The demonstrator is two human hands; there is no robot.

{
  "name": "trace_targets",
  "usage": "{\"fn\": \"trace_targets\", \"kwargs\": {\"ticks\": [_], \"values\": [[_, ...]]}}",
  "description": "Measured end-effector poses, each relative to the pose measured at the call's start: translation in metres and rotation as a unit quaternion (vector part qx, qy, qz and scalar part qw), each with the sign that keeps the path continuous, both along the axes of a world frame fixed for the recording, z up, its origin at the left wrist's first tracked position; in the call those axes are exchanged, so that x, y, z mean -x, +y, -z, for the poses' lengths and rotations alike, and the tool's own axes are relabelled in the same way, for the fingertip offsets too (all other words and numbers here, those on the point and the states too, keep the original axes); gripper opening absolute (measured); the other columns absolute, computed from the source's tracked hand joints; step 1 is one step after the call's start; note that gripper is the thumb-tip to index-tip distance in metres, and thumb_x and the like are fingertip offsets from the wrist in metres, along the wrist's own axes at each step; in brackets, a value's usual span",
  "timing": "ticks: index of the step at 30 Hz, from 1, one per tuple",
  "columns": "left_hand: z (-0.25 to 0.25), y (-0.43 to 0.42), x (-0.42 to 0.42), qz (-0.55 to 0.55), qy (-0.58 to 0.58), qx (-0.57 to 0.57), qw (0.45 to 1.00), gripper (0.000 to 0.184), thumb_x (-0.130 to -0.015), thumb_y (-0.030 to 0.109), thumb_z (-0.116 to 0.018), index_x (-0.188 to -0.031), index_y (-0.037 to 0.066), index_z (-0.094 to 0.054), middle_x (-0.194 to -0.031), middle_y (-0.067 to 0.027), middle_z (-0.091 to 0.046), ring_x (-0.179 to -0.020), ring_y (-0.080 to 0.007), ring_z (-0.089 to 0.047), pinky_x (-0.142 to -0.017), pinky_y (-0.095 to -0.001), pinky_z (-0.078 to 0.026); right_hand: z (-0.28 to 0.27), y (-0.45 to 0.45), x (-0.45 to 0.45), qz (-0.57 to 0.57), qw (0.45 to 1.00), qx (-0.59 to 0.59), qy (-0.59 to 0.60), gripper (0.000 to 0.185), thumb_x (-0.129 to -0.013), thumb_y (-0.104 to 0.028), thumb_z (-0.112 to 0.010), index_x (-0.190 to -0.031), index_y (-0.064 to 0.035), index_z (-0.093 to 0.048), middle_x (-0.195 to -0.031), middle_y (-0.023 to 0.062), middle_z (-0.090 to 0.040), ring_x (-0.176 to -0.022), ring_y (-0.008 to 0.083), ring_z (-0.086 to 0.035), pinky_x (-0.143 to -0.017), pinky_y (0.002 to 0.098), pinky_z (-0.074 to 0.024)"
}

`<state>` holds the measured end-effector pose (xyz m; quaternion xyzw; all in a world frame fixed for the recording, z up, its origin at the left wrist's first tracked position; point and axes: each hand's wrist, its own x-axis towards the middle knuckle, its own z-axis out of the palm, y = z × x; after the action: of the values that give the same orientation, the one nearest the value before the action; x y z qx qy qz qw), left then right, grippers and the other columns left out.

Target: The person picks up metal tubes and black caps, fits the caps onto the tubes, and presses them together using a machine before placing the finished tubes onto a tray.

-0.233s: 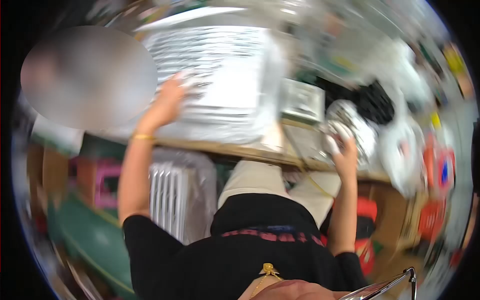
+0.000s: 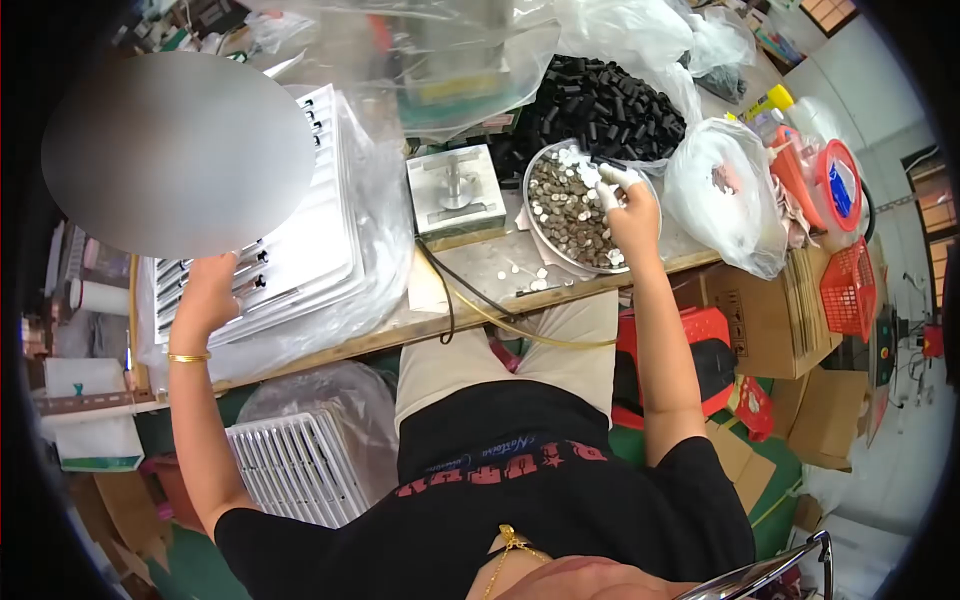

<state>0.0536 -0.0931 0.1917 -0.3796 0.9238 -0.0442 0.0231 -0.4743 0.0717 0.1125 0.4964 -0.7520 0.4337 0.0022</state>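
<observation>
My left hand lies at the near left of a white tray holding slim rods with black ends. Its thumb side shows beside the black ends, while a blurred oval covers part of the fingers. Above the right side of a round bowl is my right hand, with white covers on its fingertips. Its thumb and fingers are bent close together, and what they pinch cannot be made out. Small brown and white discs fill the bowl. A short black tube shows right by the fingertips.
Behind the bowl rises a heap of black tubes. A metal block fixture stands between tray and bowl. To the right are a clear plastic bag and a red basket. A cable hangs over the table edge.
The view has swung and sharpened. My left hand is now at the tray's near left instead of stretched across its middle. My right hand stays over the bowl, its fingers now bent toward the left.
</observation>
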Motion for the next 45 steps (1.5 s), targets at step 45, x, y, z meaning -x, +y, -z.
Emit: {"fn": "trace_targets", "kwargs": {"ticks": [45], "values": [[-0.025, 0.059, 0.066, -0.045, 0.388, -0.08, 0.917, 0.037, -0.071, -0.005, -0.068, -0.105, 0.003, -0.056, -0.092, -0.0033, -0.057, -0.078, -0.0126, -0.055, -0.068, -0.0255, -0.045, -0.005, -0.054, -0.084, -0.268, 0.829, 0.046, -0.488, 0.03, -0.082, -0.002, -0.066, -0.111, 0.0003, -0.059, -0.084, 0.0011, -0.06, -0.074, 0.0061, -0.057, -0.062, 0.0195, -0.0455]]}}
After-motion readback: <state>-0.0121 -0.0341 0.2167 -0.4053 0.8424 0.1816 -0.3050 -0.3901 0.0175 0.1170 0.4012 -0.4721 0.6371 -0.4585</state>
